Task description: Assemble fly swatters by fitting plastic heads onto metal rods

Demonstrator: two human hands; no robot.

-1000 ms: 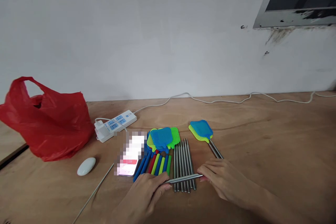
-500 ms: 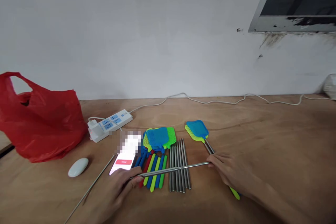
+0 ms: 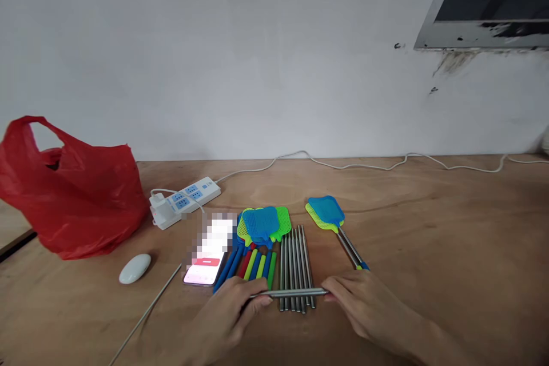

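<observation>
A: What do the hands hold?

B: One rod [image 3: 295, 293]. The left hand [image 3: 234, 309] is clamped on one end, the right hand [image 3: 364, 309] on the other, so the hands are apart with bare metal between them.

A: Where is that rod?

B: Low over the tabletop [image 3: 437, 234], roughly level, crossing in front of the near ends of the other rods [image 3: 295, 257]. I can't tell whether it touches them.

A: And those?

B: They lie side by side, pointing away from the person. Just left of them are the handles [image 3: 250, 266], in blue, red, yellow and green; the left hand hides some of their near ends.

A: Beyond the handles?

B: The heads [image 3: 262, 224], piled flat with a blue one on top.

A: Anything near the right hand?

B: Two swatters [image 3: 329, 210], the blue one overlapping the yellow one. Their shafts run back toward that hand.

A: Farther left?

B: A lit phone [image 3: 210, 257] beside the handles, its screen partly blurred, then a power strip [image 3: 191, 197] behind it and a red bag [image 3: 81, 200].
</observation>
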